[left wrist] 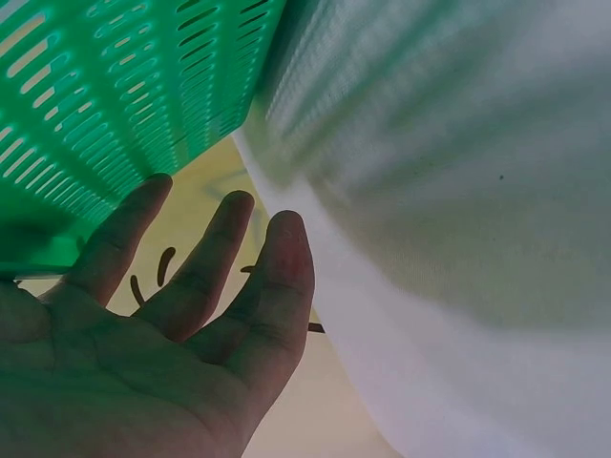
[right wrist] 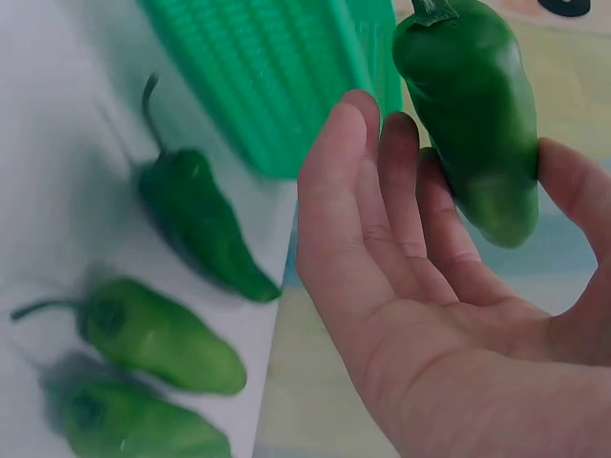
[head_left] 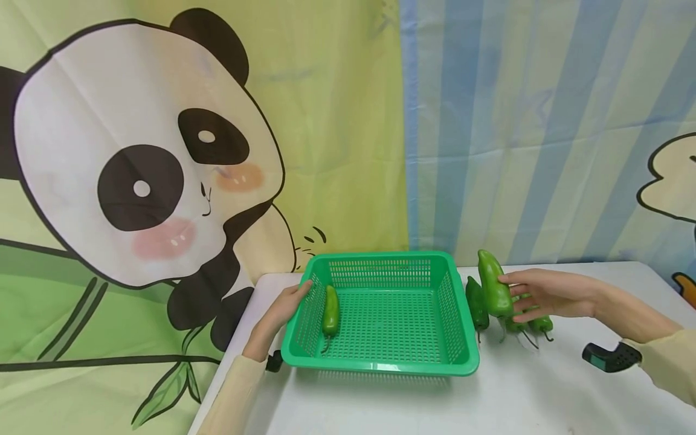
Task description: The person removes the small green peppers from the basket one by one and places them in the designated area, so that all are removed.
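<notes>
Pinching a green pepper (head_left: pixel 496 290) between thumb and fingertips, the right hand (head_left: pixel 562 295) holds it above the bench (head_left: pixel 380 405), just beside the right side of a green basket (head_left: pixel 380 366). The left hand (head_left: pixel 283 307), fingers spread, rests against the basket's left side. Inside, a single pepper (head_left: pixel 330 314) lies near the left wall, stem toward the person. Three loose peppers (head_left: pixel 476 305) lie right of the basket. Behind hangs a panda-printed curtain (head_left: pixel 337 133).

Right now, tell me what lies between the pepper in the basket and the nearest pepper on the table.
In the head view, only the basket's bare floor and right wall separate the basket pepper from the table pepper.
</notes>
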Motion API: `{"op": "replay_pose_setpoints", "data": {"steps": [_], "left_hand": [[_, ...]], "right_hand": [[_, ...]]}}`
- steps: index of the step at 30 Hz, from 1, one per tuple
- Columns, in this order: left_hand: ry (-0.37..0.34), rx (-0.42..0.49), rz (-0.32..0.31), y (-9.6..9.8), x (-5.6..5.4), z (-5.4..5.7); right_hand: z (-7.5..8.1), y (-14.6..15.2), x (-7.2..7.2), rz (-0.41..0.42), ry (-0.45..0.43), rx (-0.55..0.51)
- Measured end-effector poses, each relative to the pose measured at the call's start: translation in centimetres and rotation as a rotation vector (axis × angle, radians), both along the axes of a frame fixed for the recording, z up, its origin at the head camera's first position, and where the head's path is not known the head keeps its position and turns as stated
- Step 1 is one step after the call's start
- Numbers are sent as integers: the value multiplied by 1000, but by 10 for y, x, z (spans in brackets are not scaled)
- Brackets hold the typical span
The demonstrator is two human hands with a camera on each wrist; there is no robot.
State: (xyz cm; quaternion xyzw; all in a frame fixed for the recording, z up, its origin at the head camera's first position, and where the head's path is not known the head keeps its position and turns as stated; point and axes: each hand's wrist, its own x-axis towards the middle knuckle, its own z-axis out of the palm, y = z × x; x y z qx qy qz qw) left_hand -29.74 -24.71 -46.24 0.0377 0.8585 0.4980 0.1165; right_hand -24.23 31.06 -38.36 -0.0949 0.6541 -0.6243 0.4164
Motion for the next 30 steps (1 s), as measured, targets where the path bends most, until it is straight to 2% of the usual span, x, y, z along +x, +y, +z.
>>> {"op": "replay_pose_setpoints", "data": {"steps": [8, 18, 23, 30], "left_hand": [[0, 7, 5, 0, 0, 0], [5, 6, 4, 0, 1, 1], [6, 9, 2, 0, 1, 1], [4, 11, 4, 0, 1, 0]], "right_hand": [[-14, 29, -8, -59, 20, 85], [-37, 87, -22, -95, 48, 210], [-37, 103, -24, -116, 64, 328], [-38, 103, -25, -131, 89, 563]]}}
